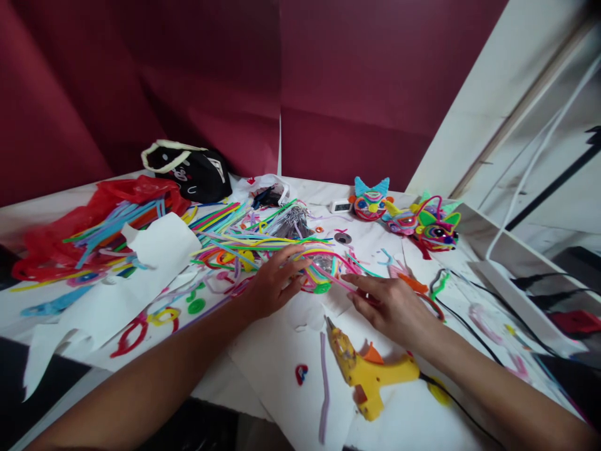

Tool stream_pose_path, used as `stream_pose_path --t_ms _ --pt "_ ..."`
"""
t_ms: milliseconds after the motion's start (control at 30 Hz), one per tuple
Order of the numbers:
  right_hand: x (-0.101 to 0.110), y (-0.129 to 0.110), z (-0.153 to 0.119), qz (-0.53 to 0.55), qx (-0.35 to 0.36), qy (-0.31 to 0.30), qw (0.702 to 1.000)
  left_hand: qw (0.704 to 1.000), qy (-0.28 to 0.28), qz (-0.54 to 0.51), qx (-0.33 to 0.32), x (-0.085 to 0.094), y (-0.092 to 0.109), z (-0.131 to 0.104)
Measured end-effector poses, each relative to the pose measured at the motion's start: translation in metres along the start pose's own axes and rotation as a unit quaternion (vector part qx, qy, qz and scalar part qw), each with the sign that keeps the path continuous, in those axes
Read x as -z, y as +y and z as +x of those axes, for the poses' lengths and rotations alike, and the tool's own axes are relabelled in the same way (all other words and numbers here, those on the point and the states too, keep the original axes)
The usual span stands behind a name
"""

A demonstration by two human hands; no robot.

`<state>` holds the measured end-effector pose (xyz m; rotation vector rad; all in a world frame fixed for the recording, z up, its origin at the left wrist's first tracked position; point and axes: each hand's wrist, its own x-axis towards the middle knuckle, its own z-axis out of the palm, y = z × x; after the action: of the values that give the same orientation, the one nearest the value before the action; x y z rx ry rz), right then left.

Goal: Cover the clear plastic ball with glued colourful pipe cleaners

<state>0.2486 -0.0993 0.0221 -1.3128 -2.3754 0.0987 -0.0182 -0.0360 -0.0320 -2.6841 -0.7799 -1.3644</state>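
Observation:
A clear round piece wrapped in colourful pipe cleaners (323,265) sits on the table in front of me, a green coil at its lower edge. My left hand (276,283) steadies it from the left, fingers curved over its side. From the right, my right hand (392,308) pinches a pink pipe cleaner (339,283) that runs across the piece; its fingertips partly hide the strip's end. Just below both hands lies a yellow hot glue gun (375,376), its nozzle pointing up and left. Beside the gun is a loose lilac pipe cleaner (323,388).
Pipe cleaners (225,219) are heaped at left, by a red plastic bag (56,244) and torn white paper (136,275). A black bag (192,175) stands behind. Finished animal heads (370,200) sit at back right. A power strip (511,307) with cables lines the right edge.

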Motion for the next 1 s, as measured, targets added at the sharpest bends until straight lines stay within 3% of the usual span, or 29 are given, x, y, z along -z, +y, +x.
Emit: stream_pose_path --t_ms 367,1000 --pt "0.0 0.004 -0.01 -0.02 0.027 0.007 0.999 1.0 -0.016 0.0 0.006 0.002 0.0 0.001" --pt "-0.001 0.004 -0.014 -0.018 0.038 0.013 0.999 0.999 0.013 0.0 0.041 0.001 0.003 0.0"
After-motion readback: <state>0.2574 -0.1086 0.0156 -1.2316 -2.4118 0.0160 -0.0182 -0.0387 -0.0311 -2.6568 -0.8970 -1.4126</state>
